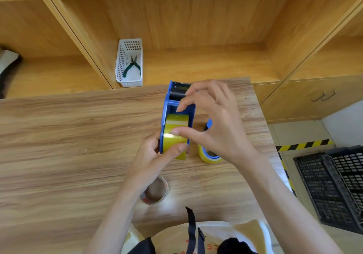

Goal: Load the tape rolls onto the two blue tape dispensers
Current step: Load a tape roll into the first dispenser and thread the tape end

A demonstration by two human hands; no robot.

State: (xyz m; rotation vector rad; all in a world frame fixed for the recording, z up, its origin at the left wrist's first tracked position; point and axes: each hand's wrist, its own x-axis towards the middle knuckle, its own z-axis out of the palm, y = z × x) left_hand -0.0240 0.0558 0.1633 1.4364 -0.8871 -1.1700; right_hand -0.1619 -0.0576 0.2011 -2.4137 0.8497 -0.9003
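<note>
Left hand (157,153) grips the yellow tape roll (175,134) seated in the blue dispenser (177,106), held above the desk (68,135) toward its right edge. The dispenser's long axis runs from the person toward the far edge, cutter end away. Right hand (214,120), fingers curled, pinches at the roll's top face, apparently the tape end. Next move probably draws tape toward the cutter. A second roll (208,156) lies just right. Wooden shelving stands behind.
</note>
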